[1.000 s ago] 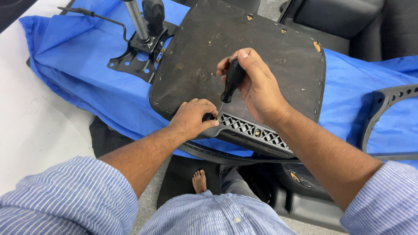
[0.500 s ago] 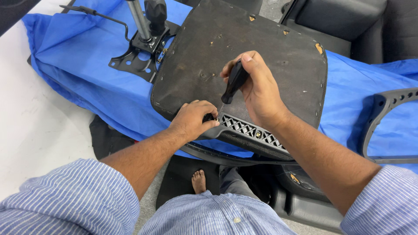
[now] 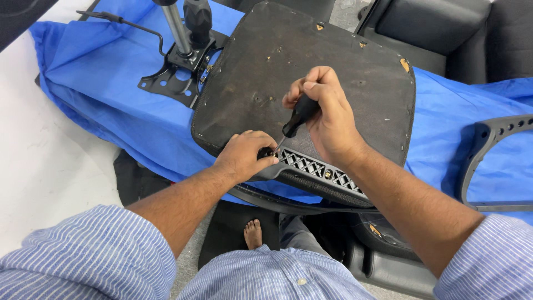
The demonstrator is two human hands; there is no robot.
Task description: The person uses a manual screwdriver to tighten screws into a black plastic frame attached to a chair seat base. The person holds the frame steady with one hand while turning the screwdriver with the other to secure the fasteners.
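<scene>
The right hand is closed around the black handle of a screwdriver, its tip angled down to the left end of a black lattice bracket on the near edge of an upturned chair seat. The left hand pinches that bracket end, fingers curled right at the tip. Keeping the driver square in the screw head and the bracket pressed flat would likely prevent slipping; the left fingers sit close to the blade. Beyond lie a blue cloth over the desk, a chair mechanism with gas cylinder, and a grey frame piece to the right.
</scene>
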